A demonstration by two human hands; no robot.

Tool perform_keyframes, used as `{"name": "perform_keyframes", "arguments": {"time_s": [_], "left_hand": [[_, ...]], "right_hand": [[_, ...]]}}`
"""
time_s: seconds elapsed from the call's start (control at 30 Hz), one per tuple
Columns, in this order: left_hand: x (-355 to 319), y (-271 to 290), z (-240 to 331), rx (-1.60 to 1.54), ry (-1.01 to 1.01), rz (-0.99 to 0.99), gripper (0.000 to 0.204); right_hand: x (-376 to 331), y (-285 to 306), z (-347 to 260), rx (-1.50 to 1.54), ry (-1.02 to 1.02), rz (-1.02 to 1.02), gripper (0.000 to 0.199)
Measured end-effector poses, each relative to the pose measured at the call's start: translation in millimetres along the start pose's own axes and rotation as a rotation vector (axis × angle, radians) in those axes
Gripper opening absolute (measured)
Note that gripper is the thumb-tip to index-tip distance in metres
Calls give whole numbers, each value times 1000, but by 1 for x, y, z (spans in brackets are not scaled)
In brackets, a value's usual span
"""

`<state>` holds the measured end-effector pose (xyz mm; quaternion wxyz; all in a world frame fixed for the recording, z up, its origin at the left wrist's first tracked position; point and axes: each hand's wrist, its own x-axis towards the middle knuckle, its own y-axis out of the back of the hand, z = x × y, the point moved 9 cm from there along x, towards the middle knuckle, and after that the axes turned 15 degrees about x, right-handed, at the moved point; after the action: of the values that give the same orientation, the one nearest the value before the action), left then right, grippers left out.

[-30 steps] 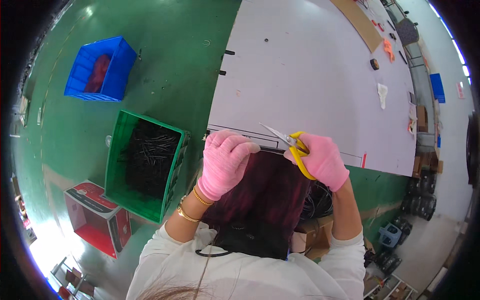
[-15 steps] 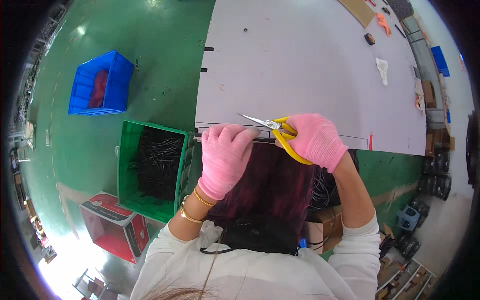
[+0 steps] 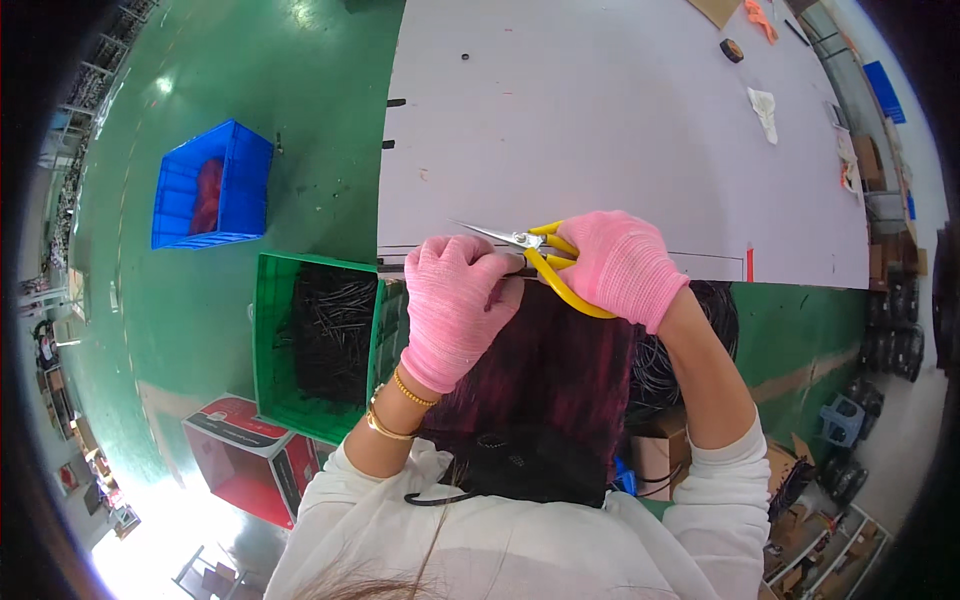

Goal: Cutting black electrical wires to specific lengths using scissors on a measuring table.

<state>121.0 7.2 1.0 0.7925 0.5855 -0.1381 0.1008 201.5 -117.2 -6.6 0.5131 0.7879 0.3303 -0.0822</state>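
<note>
At the near edge of the pale table (image 3: 600, 130), my left hand (image 3: 448, 310), in a pink knitted glove, is closed with thumb and fingers pinched. A thin black cable-like length (image 3: 529, 271) shows just beyond its fingertips, along the table edge; most of it is hidden by the glove. My right hand (image 3: 625, 262), gloved alike, grips yellow-handled scissors (image 3: 565, 285). Their slim silver blades point left, above the left fingers, and look closed together. A dark reddish-black cloth (image 3: 540, 370) hangs below the hands, in front of my body.
Left of me stands a green crate (image 3: 262, 340) of short black pieces, with a red-and-grey carton (image 3: 250, 455) nearer. Farther left is a blue crate (image 3: 245, 185) with something red inside. Coiled black cable (image 3: 715, 330) lies right, under the table. Tape (image 3: 732, 50) and white cloth (image 3: 763, 112) lie far right.
The view has shifted slightly, so the table sits farther left and the crates farther right. Both hands keep their grips; the scissors have moved a little left and up in the picture.
</note>
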Motion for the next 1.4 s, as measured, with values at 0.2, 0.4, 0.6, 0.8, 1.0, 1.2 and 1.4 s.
{"name": "perform_keyframes", "arguments": {"time_s": [0.2,0.4,0.6,0.8,1.0,1.2,1.4], "left_hand": [[-1,-2,1,28,7,5,21],[-2,-1,2,27,0,34,20],[-1,-3,1,25,-4,19,20],[4,-6,4,52,-36,8,16],[-2,-2,-3,36,-35,-25,15],[-8,8,8,-36,-29,13,16],[-18,18,13,2,-10,-9,18]], "right_hand": [[-1,1,-3,2,-28,-40,34],[-3,1,-3,27,-1,-39,35],[-3,0,-1,13,16,-11,33],[-20,1,10,267,174,170,28],[-90,-25,51,1058,84,551,21],[-135,-142,30,1104,58,213,21],[-115,-188,21,1551,-113,-25,32]]}}
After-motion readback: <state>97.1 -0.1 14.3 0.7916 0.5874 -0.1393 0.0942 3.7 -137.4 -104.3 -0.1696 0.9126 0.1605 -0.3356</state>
